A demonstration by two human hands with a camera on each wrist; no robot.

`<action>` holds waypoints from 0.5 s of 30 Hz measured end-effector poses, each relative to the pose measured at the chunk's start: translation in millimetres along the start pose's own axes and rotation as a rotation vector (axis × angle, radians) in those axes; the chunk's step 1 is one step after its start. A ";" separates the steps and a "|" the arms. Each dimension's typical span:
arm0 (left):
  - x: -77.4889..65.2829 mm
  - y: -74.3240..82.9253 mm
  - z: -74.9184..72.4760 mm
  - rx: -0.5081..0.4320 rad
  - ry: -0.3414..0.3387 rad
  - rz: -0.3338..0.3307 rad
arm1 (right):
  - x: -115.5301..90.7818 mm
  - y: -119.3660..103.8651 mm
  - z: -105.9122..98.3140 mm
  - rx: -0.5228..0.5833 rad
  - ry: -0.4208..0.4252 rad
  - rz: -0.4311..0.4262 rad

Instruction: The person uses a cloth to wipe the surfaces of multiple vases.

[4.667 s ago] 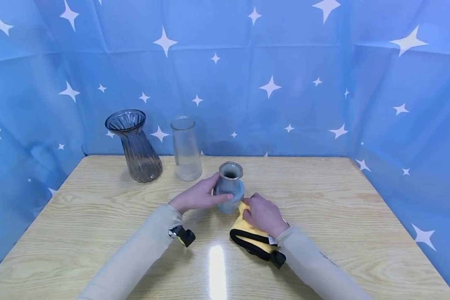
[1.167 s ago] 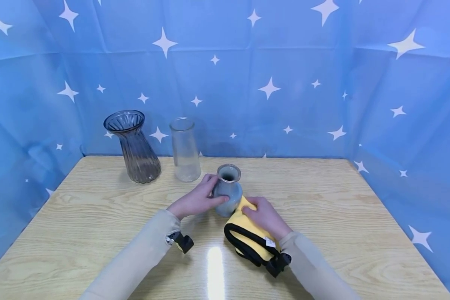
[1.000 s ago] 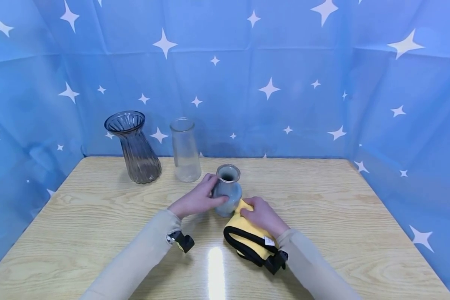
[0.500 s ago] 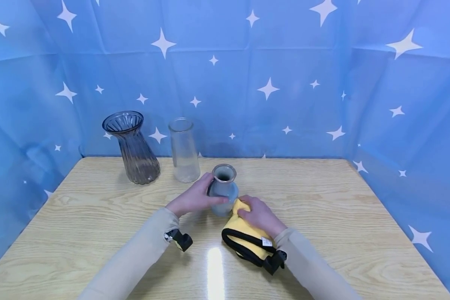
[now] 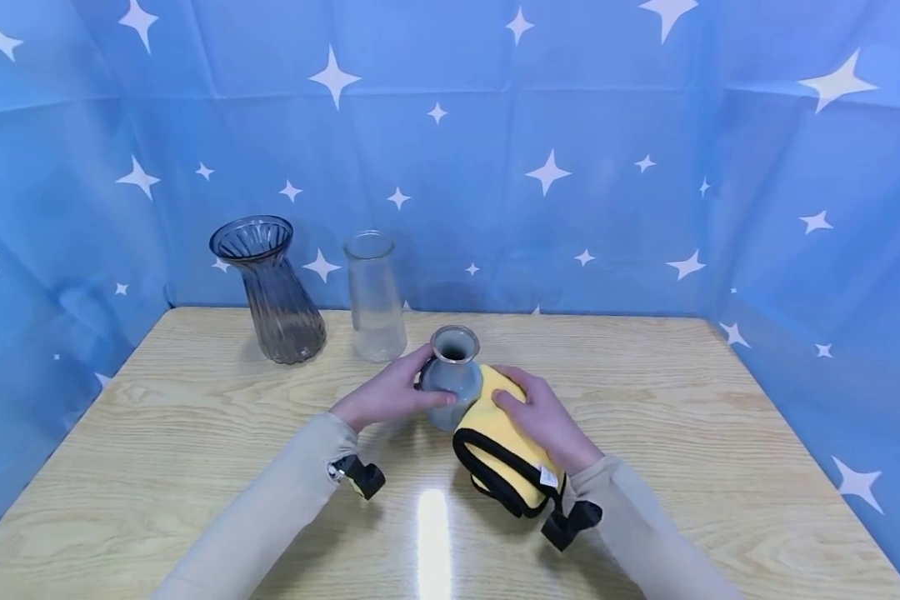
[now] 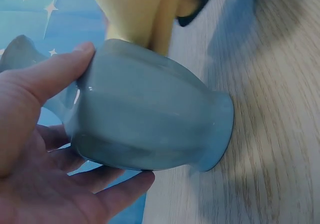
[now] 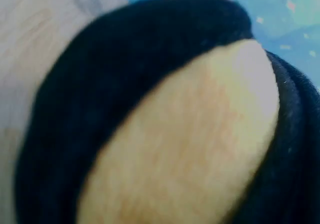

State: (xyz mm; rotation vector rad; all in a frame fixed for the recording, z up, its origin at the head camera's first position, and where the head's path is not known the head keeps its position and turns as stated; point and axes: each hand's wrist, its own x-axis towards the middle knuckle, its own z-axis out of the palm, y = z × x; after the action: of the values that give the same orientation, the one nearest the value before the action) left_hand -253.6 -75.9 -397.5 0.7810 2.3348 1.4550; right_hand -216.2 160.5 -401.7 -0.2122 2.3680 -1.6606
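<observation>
A small grey-blue glazed vase (image 5: 459,380) with a brown-rimmed mouth stands near the middle of the table. My left hand (image 5: 392,395) grips it from the left, the thumb across the near side. The left wrist view shows the thumb near the vase's (image 6: 145,104) shoulder, the fingers along its other side and its foot at the tabletop. My right hand (image 5: 546,418) holds a folded yellow cloth (image 5: 495,423) with black edging against the vase's right side. Some of the right fingers are hidden behind the cloth. Up close, the cloth (image 7: 185,134) fills most of the right wrist view.
At the back left stand a ribbed smoky glass vase (image 5: 281,312) with a flared mouth and a clear glass vase (image 5: 376,304). The wooden table (image 5: 195,467) ends at a blue curtain (image 5: 465,167) with white stars. Each wrist carries a black camera mount.
Over the last half second my right hand has moved up and right, spreading the cloth higher over the vase's right side. My left hand keeps its grip, and the glass vases stay put.
</observation>
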 end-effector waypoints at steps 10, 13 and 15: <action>-0.9 0.1 -1.8 -0.022 -0.044 -0.008 | -6.4 -28.6 9.9 -0.460 0.150 -0.358; -1.6 1.7 -1.7 -0.007 -0.046 -0.011 | -5.7 -32.9 9.4 -0.314 0.115 -0.274; -1.6 2.6 -2.0 0.006 -0.047 -0.010 | -4.7 -34.5 6.6 -0.130 0.087 -0.185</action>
State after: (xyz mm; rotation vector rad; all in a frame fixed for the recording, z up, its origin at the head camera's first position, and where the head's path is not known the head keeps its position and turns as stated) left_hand -252.5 -77.4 -394.4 0.7955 2.3064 1.4104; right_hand -210.5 143.8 -371.0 -0.4014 2.5936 -1.6244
